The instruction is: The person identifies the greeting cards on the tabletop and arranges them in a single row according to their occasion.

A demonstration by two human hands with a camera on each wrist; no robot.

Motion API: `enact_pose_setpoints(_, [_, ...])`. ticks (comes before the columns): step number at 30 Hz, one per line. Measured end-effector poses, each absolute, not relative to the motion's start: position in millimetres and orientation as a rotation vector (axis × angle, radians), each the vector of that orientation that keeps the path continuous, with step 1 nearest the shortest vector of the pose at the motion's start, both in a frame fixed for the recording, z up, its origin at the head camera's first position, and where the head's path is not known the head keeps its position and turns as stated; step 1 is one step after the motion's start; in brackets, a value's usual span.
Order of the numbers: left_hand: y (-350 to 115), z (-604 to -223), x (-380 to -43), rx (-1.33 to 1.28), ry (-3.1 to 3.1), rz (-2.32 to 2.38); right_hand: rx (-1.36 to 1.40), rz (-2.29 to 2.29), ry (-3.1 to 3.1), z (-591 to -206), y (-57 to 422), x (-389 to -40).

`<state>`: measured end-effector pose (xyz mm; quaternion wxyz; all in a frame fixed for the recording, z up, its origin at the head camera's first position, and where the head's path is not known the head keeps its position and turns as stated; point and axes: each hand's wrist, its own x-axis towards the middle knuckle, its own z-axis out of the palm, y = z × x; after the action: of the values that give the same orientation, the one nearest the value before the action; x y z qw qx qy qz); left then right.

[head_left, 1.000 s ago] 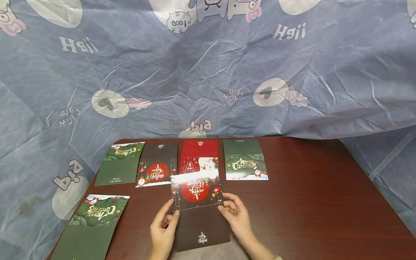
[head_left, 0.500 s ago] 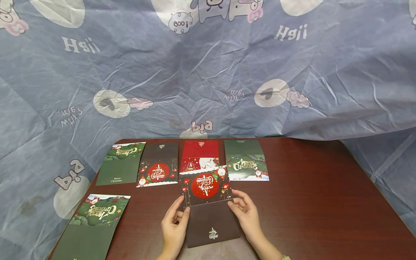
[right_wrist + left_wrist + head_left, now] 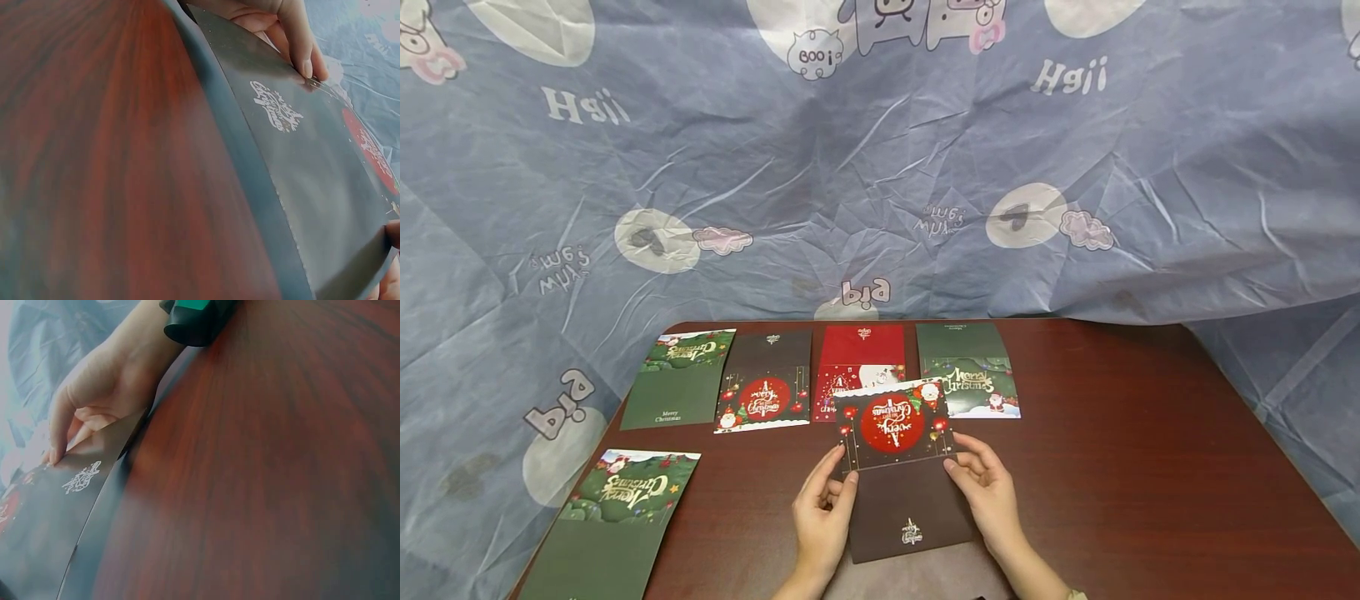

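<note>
An unfolded dark brown Christmas card (image 3: 913, 508) with a red circle and upside-down lettering is raised over the front of the table. My left hand (image 3: 822, 517) pinches its left edge near the fold, thumb on top. On the opposite edge my right hand (image 3: 988, 492) pinches it the same way. The left wrist view shows the right hand (image 3: 100, 394) at the card's (image 3: 56, 512) edge. In the right wrist view the left hand (image 3: 294, 31) holds the far side of the card (image 3: 312, 169). The held card partly covers a red card (image 3: 862, 346) and a green card (image 3: 966, 337).
Another green card (image 3: 673, 392) and a dark brown card (image 3: 763, 392) lie unfolded in the back row. At the front left lies one more green card (image 3: 602, 542). The reddish-brown tabletop (image 3: 1150, 467) extends right. A blue printed cloth (image 3: 880, 167) hangs behind it.
Both hands have carried the brown card to the right and slightly away from me. It now covers more of the red card and a corner of the back-row green card.
</note>
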<state>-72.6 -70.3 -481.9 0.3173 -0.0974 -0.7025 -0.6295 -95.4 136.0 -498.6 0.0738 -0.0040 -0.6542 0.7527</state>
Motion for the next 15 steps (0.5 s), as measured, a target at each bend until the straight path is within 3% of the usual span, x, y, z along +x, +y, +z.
enact_pose_setpoints(15, [-47.8, -479.3, -80.4, -0.244, -1.87, -1.669, -0.048, 2.181, -1.984, -498.2, 158.1, -99.3])
